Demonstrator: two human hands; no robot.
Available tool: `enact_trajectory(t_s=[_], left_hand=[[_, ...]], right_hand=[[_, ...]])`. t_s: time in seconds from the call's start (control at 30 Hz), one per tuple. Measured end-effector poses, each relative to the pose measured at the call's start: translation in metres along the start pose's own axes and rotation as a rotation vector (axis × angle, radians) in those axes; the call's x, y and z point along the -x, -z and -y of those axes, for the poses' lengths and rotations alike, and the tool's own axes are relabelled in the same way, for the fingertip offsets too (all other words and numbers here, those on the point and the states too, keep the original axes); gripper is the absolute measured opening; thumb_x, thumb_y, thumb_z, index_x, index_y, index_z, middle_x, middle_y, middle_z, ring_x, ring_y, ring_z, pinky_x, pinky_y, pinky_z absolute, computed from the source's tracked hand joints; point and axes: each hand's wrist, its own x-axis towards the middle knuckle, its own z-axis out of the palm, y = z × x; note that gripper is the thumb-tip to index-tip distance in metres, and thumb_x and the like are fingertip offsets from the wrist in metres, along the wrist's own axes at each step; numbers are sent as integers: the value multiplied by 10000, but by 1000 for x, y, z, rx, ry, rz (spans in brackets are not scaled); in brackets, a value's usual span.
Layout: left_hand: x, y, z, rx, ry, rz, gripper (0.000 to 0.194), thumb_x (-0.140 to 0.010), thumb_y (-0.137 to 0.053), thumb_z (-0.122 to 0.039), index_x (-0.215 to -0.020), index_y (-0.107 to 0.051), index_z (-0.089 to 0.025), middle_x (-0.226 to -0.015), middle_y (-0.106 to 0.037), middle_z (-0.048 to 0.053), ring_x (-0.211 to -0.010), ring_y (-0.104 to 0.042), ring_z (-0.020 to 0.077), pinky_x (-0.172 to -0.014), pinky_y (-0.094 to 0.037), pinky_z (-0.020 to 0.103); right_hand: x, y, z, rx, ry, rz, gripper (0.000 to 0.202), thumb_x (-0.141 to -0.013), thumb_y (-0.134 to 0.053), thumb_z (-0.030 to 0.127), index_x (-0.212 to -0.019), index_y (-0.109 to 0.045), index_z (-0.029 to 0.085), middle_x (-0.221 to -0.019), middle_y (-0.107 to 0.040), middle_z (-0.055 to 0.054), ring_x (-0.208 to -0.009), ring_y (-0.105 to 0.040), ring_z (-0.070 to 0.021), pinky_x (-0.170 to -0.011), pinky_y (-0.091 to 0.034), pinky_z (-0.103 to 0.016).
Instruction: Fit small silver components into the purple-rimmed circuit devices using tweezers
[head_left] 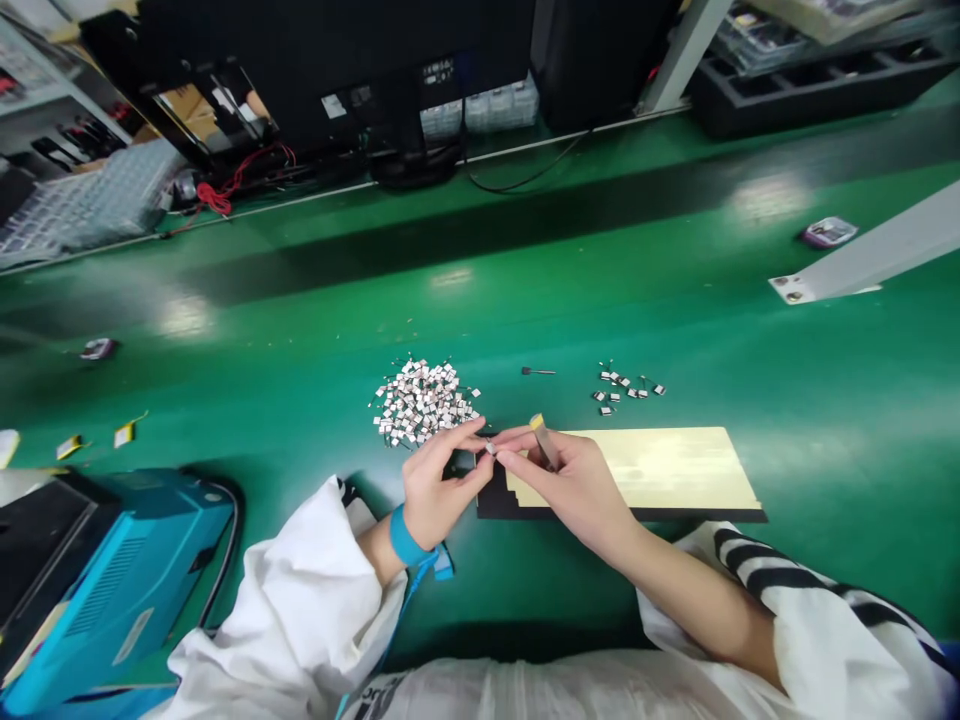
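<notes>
Between the fingertips of both hands is a small white part [490,448]. My left hand [442,480], with a blue strap at the wrist, pinches it from the left. From the right, my right hand [566,480] touches it with thumb and finger, and also holds a tweezer-like tool with a yellow end [537,423]. Under the right hand lies a pale yellow sheet [675,465] on a black board [495,498]. Behind the left hand spreads a pile of small white parts with dark leads [424,398]. Several similar parts [632,392] lie beyond the sheet.
A small dark tool [538,371] lies behind the hands. At left stands a blue machine [127,570] with a black cable, near small yellow parts [124,434]. A monitor stand [416,165] and red wires [215,198] are at the back. A white metal arm [870,250] reaches in from the right.
</notes>
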Motion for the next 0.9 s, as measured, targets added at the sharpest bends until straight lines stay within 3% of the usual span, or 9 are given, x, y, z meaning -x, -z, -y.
enact_trajectory(t_s=[0.2, 0.4, 0.73, 0.83, 0.9], left_hand=[[-4, 2, -6, -141, -89, -14, 326, -710, -612, -110, -1020, -557, -194, -739, -651, -6, -670, -613, 109, -707, -510, 224], [-2, 2, -4, -148, -156, 5, 448, -715, -614, -94, -1132, -496, -209, -748, -645, -12, -697, -607, 103, -716, -495, 210], [-2, 4, -5, -112, -199, 28, 374, -723, -610, -105, -1075, -525, -198, -728, -656, -4, -674, -611, 110, -678, -498, 216], [-3, 4, -5, -89, -216, 33, 357, -718, -615, -102, -1053, -531, -193, -722, -653, -6, -660, -607, 103, -672, -500, 211], [-4, 4, -5, -77, -225, 56, 333, -715, -616, -104, -1028, -539, -189, -714, -652, -6, -655, -605, 103, -657, -499, 209]], right_hand=[[1, 0, 0, 48, -3, 0, 91, -739, -604, 255, -699, -633, 178, -825, -647, -33, -788, -603, -175, -701, -475, -272], [0, -3, 0, 46, -57, -40, 119, -710, -622, 286, -687, -633, 170, -767, -648, -42, -763, -603, -189, -625, -477, -271], [-4, 2, -2, -205, -234, -73, 302, -547, -746, 353, -572, -526, 148, -648, -621, -32, -703, -597, -176, -689, -464, -290], [-4, 4, 2, -119, -194, -20, 272, -582, -717, 363, -637, -572, 140, -651, -607, -31, -615, -551, -137, -580, -433, -243], [-5, 4, 4, -32, -178, -13, 284, -579, -712, 360, -715, -615, 132, -603, -568, -9, -494, -446, -89, -466, -356, -208]])
